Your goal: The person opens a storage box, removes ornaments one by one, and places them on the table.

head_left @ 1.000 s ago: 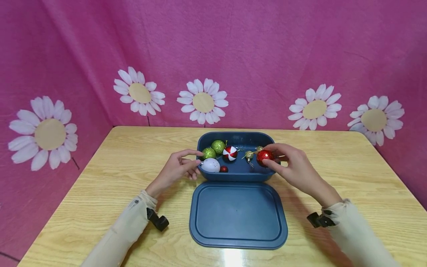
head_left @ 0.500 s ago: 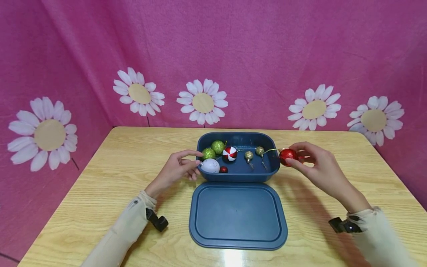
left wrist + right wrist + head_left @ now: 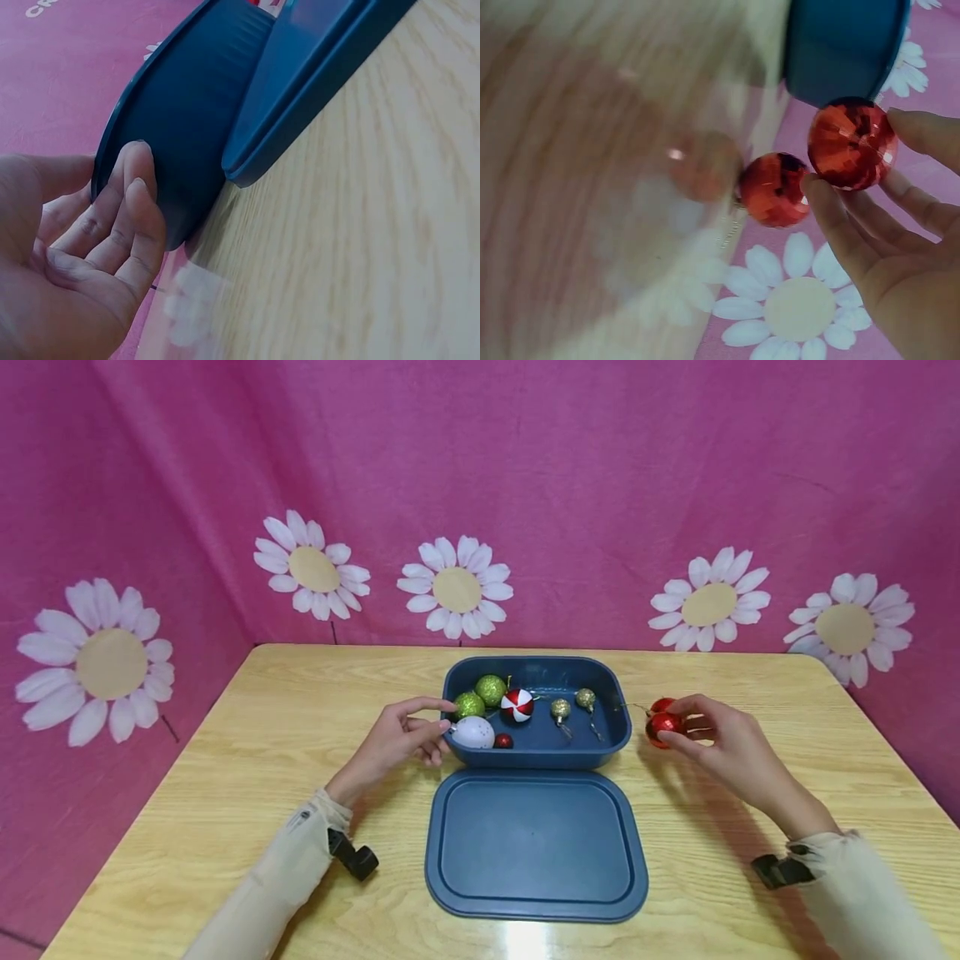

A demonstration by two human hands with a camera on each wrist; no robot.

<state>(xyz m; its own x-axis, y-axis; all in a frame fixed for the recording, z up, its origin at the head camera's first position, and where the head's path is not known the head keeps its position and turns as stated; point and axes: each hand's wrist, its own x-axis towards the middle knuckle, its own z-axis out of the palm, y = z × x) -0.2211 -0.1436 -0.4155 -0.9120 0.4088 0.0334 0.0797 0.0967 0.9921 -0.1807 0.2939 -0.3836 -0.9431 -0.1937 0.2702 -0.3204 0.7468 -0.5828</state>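
Observation:
My left hand (image 3: 397, 735) grips the left end of a dark blue box (image 3: 540, 758), thumb at the rim and fingers against the outer wall (image 3: 187, 112). Right of the box, my right hand (image 3: 723, 743) holds a shiny red bauble (image 3: 853, 142) between thumb and fingers. A second red bauble (image 3: 776, 189) lies just beyond it by the table, right at a fingertip. Inside the box are two green glitter baubles (image 3: 491, 690), a red-and-white bauble (image 3: 517, 705), a white speckled bauble (image 3: 474, 732), a small red ball (image 3: 503, 741) and two small gold baubles (image 3: 560, 709).
A flat dark blue lid (image 3: 536, 843) lies on the wooden table (image 3: 315, 693) directly in front of the box. Behind the table hangs a pink cloth (image 3: 570, 485) with white daisies. Thin gold hanging loops trail from several baubles.
My right hand has carried the red bauble from over the box's right end out to the right, then a little lower. A second red bauble now shows behind it. My left hand stays put.

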